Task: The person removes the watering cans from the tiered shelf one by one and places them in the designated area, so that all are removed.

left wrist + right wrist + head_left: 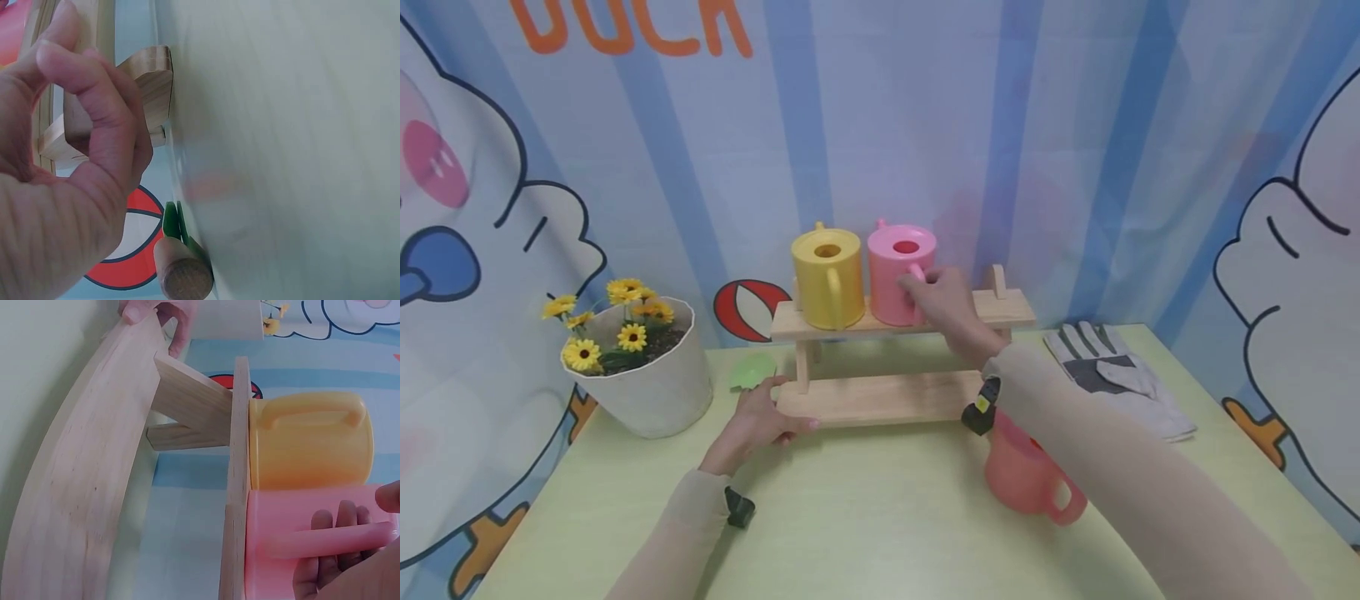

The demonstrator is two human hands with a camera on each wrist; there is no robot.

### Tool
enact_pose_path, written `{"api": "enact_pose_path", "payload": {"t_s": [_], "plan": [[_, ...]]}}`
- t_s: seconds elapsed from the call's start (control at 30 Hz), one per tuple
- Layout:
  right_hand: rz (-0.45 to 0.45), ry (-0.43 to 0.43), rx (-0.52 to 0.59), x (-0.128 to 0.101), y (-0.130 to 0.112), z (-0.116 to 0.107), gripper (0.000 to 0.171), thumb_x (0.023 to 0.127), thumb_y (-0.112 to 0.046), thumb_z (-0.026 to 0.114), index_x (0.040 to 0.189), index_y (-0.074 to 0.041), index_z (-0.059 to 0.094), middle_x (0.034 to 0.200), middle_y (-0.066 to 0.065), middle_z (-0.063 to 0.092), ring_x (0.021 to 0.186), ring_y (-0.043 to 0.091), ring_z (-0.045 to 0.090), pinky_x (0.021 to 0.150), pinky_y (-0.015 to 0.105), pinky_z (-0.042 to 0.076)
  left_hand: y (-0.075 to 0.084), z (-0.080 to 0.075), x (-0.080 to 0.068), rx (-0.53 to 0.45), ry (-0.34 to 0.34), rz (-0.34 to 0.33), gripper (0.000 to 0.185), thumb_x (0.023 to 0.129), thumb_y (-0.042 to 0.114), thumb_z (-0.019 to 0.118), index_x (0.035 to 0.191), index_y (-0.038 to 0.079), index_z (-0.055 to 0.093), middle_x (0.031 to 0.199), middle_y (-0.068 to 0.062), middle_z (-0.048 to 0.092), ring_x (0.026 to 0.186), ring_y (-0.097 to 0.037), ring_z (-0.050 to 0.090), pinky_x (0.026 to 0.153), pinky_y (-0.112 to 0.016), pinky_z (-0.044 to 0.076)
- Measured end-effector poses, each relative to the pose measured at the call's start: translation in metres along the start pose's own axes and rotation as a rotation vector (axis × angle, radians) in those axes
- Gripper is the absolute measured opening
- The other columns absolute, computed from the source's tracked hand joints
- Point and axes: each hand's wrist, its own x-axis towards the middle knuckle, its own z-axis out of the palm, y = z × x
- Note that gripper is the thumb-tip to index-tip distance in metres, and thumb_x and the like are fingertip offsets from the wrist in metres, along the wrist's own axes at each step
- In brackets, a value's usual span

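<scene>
On the upper board of a two-tier wooden shelf stands a pink watering can. My right hand holds it by its handle, fingers curled through the loop in the right wrist view. Close beside it on the left, a yellow watering can is upright on the same board. My left hand grips the left end of the lower board, with the thumb at the front edge. A red watering can sits on the table under my right forearm, which hides part of it.
At the left stands a white pot of yellow flowers. A green garden tool lies behind my left hand; the left wrist view shows its wooden handle. Work gloves lie at the right. A printed curtain hangs behind the table.
</scene>
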Motion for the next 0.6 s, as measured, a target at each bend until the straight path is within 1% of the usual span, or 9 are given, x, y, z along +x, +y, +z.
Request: {"api": "enact_pose_path", "payload": {"t_s": [0.13,0.23,0.3,0.4,0.6], "plan": [[0.008,-0.032,0.086,0.0036,0.0019,0.0029,0.033,0.109,-0.027,0.062,0.115,0.003,0.075,0.109,0.009,0.073,0.103,0.019,0.064,0.097,0.034,0.056,-0.0008,0.0001,-0.0006,0.002,0.001,-0.004,0.108,0.085,0.027,0.097,0.168,0.005,0.03,0.099,-0.014,0.066,0.063,-0.015,0.061,0.063,-0.025,0.05],[0.014,-0.049,0.14,0.0053,0.0033,0.0028,0.033,0.11,-0.027,0.06,0.115,0.003,0.074,0.111,0.009,0.074,0.105,0.02,0.066,0.103,0.037,0.056,-0.0003,0.0002,-0.0013,0.002,0.003,0.0,0.108,0.085,0.026,0.097,0.168,0.005,0.031,0.097,-0.014,0.066,0.062,-0.014,0.061,0.062,-0.024,0.05],[0.01,-0.064,0.16,0.0055,0.0041,0.0026,0.033,0.111,-0.027,0.059,0.116,0.002,0.073,0.11,0.008,0.073,0.104,0.02,0.066,0.103,0.037,0.056,0.0,0.0003,-0.0018,0.002,0.003,0.002,0.107,0.085,0.025,0.096,0.167,0.004,0.031,0.094,-0.013,0.067,0.062,-0.014,0.061,0.062,-0.024,0.05],[0.0,-0.076,0.183,0.0057,0.0051,0.0034,0.031,0.111,-0.026,0.057,0.115,0.0,0.072,0.106,0.006,0.072,0.1,0.019,0.067,0.1,0.035,0.056,0.0008,0.0001,-0.0022,0.001,0.002,0.007,0.107,0.085,0.025,0.096,0.167,0.003,0.031,0.09,-0.012,0.067,0.062,-0.014,0.061,0.062,-0.024,0.05],[-0.002,-0.07,0.246,0.0068,0.006,0.0077,0.024,0.109,-0.021,0.056,0.099,-0.005,0.07,0.091,0.0,0.069,0.089,0.015,0.065,0.089,0.028,0.057,-0.0001,0.0,-0.0015,0.0,0.003,0.011,0.107,0.085,0.026,0.097,0.167,0.004,0.031,0.092,-0.012,0.067,0.062,-0.014,0.061,0.063,-0.025,0.05]]}}
